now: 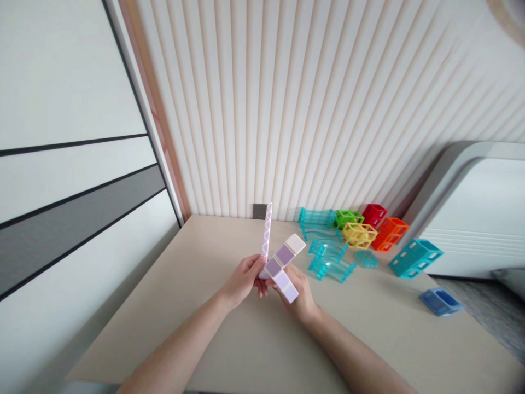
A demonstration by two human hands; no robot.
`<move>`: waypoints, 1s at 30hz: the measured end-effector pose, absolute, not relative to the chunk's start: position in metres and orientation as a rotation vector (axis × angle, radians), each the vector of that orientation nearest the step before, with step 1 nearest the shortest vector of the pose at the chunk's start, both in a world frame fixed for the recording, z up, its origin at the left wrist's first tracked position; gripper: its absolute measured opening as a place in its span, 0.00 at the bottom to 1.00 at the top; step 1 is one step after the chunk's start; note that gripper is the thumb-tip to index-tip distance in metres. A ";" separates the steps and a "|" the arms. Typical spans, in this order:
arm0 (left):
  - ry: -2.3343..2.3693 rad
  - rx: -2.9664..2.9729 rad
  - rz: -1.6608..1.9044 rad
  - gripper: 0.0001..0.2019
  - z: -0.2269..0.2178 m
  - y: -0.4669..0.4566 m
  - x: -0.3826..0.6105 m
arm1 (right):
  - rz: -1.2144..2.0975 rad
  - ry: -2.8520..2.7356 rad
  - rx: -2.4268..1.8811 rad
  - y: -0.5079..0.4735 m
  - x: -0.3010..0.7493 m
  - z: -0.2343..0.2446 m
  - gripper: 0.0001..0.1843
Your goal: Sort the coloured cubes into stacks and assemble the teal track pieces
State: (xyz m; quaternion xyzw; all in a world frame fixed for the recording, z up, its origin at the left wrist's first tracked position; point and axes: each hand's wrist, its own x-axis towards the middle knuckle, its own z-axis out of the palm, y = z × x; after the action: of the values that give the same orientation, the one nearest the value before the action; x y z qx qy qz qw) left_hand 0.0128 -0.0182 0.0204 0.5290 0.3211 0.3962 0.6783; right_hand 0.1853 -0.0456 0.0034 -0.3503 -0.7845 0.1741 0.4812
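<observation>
Above the middle of the table, both my hands hold one purple magnetic-tile piece (275, 267). Flat square tiles form its body, with one arm angled up to the right and another angled down to the right. A narrow strip with a white zigzag edge (267, 232) rises from its left end. My left hand (245, 277) is closed on the piece at the base of that strip, thumb in front. From below and behind, my right hand (302, 295) grips it on the right side. Tiles partly hide the right fingers.
On the table (172, 290), clear teal curved track pieces (328, 257) lie to the right. Behind and beside them stand green (346, 219), yellow (360, 235), red (374, 215), orange (389, 233) and teal (415, 257) window blocks. A blue block (440, 301) lies near the right edge.
</observation>
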 end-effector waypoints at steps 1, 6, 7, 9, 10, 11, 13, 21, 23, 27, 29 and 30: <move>0.725 1.196 0.897 0.24 0.020 -0.018 0.013 | 0.421 -1.907 -0.869 -0.045 0.186 0.002 0.15; 0.797 1.290 1.051 0.23 0.014 -0.017 0.014 | 0.432 -1.825 -0.991 -0.039 0.187 -0.010 0.14; 0.825 1.317 1.091 0.22 0.013 -0.017 0.014 | 0.450 -1.807 -1.000 -0.038 0.187 -0.011 0.17; 0.878 1.384 1.179 0.21 0.013 -0.015 0.011 | 0.499 -1.750 -1.020 -0.037 0.186 -0.009 0.23; 0.894 1.421 1.224 0.20 0.013 -0.014 0.009 | 0.541 -1.710 -1.035 -0.037 0.185 -0.006 0.25; 0.900 1.457 1.267 0.20 0.013 -0.013 0.008 | 0.599 -1.659 -1.051 -0.037 0.184 -0.002 0.24; 0.887 1.513 1.341 0.19 0.013 -0.011 0.004 | 0.754 -1.541 -1.068 -0.038 0.181 0.007 0.20; 0.929 1.614 1.340 0.19 0.017 -0.008 -0.002 | 1.560 -0.972 -0.837 -0.036 0.181 0.021 0.17; 0.941 1.673 1.266 0.19 0.018 -0.009 -0.003 | 1.708 -0.954 -0.802 -0.037 0.181 0.023 0.21; 0.900 1.738 1.136 0.17 0.017 -0.012 -0.003 | 1.818 -1.000 -0.950 -0.041 0.179 0.026 0.33; 0.891 1.767 1.120 0.16 0.017 -0.013 -0.002 | 1.768 -1.052 -1.040 -0.042 0.178 0.026 0.31; 0.893 1.784 1.119 0.15 0.016 -0.014 -0.002 | 1.738 -1.081 -1.067 -0.042 0.178 0.026 0.30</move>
State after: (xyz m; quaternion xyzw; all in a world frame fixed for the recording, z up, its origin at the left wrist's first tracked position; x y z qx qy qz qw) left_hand -0.0020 -0.0138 0.0163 0.7097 0.3552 0.4455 0.4143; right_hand 0.1776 -0.0423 0.0265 -0.4228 -0.4283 0.6886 0.4045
